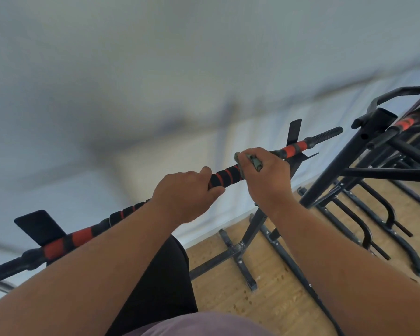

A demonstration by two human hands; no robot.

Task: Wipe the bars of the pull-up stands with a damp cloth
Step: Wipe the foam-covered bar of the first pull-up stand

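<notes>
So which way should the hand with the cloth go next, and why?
Probably slide the right hand with the cloth along the bar toward its far end. The left hand grips the foam just beside it, blocking that way, while the red and black grip beyond the cloth lies open to wipe.

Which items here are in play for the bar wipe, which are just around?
In play:
- black bar with red foam bands
- grey-green cloth, gripped by the right hand
- left hand, holding the bar

Just around:
- second black metal pull-up stand
- wooden floor
- pale wall
</notes>
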